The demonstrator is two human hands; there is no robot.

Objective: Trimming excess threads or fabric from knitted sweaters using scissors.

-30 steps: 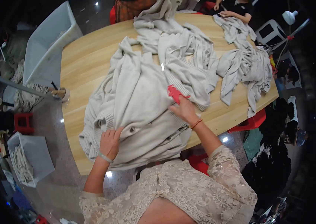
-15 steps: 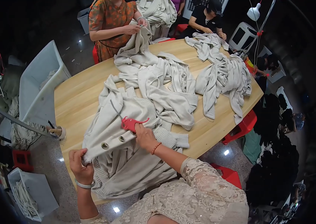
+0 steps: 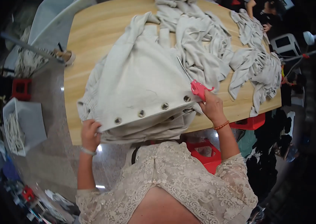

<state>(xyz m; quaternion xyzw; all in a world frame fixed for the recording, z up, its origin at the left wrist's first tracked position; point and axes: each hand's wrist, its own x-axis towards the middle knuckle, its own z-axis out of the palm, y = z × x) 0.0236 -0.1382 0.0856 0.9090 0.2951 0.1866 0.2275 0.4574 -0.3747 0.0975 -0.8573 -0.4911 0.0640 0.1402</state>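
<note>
A cream knit cardigan (image 3: pixel 128 86) lies across the near part of the table, its front band pulled straight between my hands. Along that band runs a row of large dark round buttons (image 3: pixel 164 106). My left hand (image 3: pixel 91 134) is closed on the band's left end. At the right end, my right hand (image 3: pixel 212 106) pinches the fabric and also holds a pinkish-red tool (image 3: pixel 198 89) with a long thin metal shaft, pointing up and left over the cloth. The tool's exact kind is unclear. A thin dark thread lies on the cardigan above the buttons.
More cream knitwear (image 3: pixel 202 44) is heaped on the wooden table (image 3: pixel 90 26), with another pile (image 3: pixel 256 67) at right. A white tub (image 3: pixel 51 26) stands far left, a grey bin (image 3: pixel 29 127) lower left. Red stools (image 3: pixel 206 155) stand by the table. Another person's hand (image 3: pixel 266 27) shows far right.
My view has tilted down and shifted. My hands have drawn further apart, stretching the front band, so more buttons show. The red tool has moved right with my right hand.
</note>
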